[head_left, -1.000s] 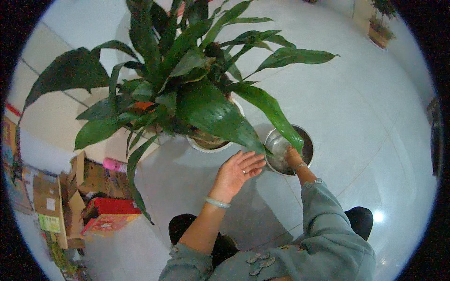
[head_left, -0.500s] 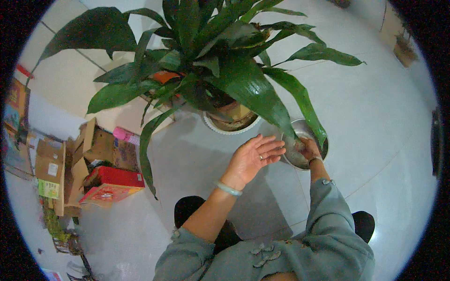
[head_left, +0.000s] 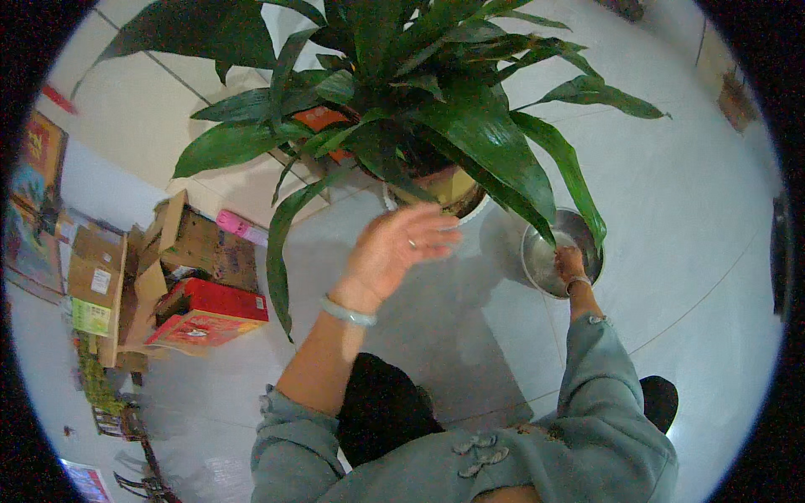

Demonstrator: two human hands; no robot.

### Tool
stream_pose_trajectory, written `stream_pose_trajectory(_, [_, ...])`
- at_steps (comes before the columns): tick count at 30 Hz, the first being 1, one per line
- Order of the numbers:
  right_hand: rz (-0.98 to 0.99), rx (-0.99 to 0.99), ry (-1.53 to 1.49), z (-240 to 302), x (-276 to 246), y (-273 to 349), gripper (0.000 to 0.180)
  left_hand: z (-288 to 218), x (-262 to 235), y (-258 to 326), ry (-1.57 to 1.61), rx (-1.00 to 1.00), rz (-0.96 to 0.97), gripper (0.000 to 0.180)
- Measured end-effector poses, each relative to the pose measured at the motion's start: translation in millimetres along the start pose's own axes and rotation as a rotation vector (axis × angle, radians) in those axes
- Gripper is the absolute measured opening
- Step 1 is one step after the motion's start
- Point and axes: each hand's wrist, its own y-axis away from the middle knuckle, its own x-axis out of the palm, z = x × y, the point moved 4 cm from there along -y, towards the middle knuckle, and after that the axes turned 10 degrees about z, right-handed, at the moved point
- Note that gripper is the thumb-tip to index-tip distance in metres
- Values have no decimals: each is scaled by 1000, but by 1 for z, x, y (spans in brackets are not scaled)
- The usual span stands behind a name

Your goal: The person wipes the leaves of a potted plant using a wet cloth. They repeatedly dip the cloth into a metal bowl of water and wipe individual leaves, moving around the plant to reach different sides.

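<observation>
In the head view, the right hand (head_left: 571,263) reaches into the metal bowl (head_left: 541,264), fingers inside its rim; whether they grip anything cannot be told. The left hand (head_left: 392,250) is empty, fingers extended, fingertips overlapping the pot (head_left: 480,209) under the plant (head_left: 495,126).

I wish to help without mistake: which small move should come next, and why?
Perhaps bring the left hand under the broad leaf, to steady it: that hand looks open and empty, while the right hand is down in the metal basin, and the leaf's tip droops toward the basin.
</observation>
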Motion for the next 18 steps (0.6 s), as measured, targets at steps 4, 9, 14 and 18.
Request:
stream_pose_trajectory(4, [152,28,355,24,-1,5,16,-29,-68,-11,-68,111,-258,36])
stream_pose_trajectory(9, [12,108,586,53,6,14,16,-45,-115,-34,-193,206,-537,40])
stream_pose_trajectory(14, [65,223,159,94,22,41,23,-62,-117,-51,-408,207,-684,54])
stream_pose_trajectory(18, [198,203,252,143,60,61,26,-78,-116,-60,-392,238,-724,61])
